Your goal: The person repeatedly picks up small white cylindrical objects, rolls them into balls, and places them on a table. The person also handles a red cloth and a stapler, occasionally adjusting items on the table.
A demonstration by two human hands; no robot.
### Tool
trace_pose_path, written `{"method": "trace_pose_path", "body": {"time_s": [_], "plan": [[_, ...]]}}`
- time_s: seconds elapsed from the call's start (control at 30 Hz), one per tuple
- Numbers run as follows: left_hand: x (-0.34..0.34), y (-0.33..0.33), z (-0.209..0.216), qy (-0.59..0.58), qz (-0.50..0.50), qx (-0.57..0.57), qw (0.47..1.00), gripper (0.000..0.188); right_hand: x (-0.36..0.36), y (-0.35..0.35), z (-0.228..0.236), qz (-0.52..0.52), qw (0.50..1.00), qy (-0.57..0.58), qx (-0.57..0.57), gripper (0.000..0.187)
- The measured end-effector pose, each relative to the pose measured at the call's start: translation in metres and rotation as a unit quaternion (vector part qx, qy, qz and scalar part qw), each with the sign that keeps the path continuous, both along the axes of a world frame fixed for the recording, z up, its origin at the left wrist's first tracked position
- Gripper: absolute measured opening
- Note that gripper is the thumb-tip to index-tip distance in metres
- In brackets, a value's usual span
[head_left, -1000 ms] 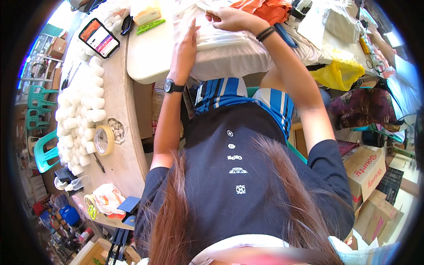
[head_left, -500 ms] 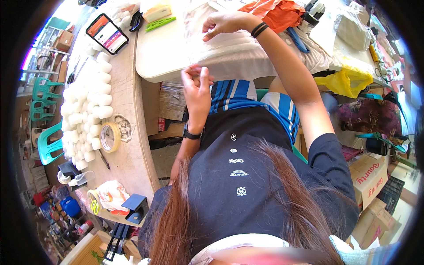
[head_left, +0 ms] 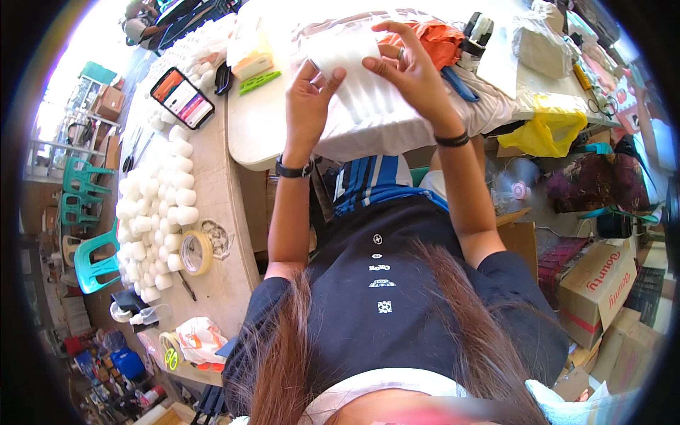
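Over the near edge of the white table, I hold a white sheet-like piece that curves like a short roll; glare blurs its outline, and its exact kind is unclear. My left hand grips its left side, thumb in front and fingers curled behind. At its right end is my right hand, thumb and bent fingers on the edge and the index finger raised. A pale cloth drapes over the table edge below both hands. Behind my right hand lies orange fabric.
On the wooden table at left are many white cup-shaped pieces, a tape roll and a phone. A green clip-like strip lies at the back. Blue-handled tool, yellow bag and cardboard boxes are at right.
Both hands have come up over the table and now hold the white piece between them. Before, they were apart, my right hand over the cloth and my left near the table edge.
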State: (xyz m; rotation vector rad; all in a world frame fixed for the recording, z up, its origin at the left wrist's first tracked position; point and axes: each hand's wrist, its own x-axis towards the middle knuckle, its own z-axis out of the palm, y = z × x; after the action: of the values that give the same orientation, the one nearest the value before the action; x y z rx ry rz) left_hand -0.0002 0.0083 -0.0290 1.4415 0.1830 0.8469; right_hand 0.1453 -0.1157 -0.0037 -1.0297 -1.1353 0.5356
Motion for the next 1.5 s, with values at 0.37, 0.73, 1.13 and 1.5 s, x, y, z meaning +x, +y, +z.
{"method": "trace_pose_path", "body": {"time_s": [0.37, 0.73, 1.13, 1.5], "plan": [[0.005, -0.011, 0.005, 0.040, -0.063, 0.026, 0.997, 0.044, 0.016, -0.040, 0.034, -0.032, 0.953, -0.284, -0.097, 0.036], [0.022, -0.029, 0.017, -0.096, 0.145, 0.089, 0.981, 0.033, 0.004, -0.027, 0.030, -0.128, 0.952, -0.277, -0.012, 0.031], [0.023, -0.025, 0.012, -0.164, 0.082, 0.078, 0.980, 0.086, 0.006, -0.009, 0.034, -0.129, 0.942, -0.310, 0.015, 0.041], [0.019, -0.002, 0.013, -0.083, 0.027, 0.084, 0.993, 0.078, 0.009, -0.005, 0.004, -0.062, 0.998, 0.001, 0.011, 0.060]]}}
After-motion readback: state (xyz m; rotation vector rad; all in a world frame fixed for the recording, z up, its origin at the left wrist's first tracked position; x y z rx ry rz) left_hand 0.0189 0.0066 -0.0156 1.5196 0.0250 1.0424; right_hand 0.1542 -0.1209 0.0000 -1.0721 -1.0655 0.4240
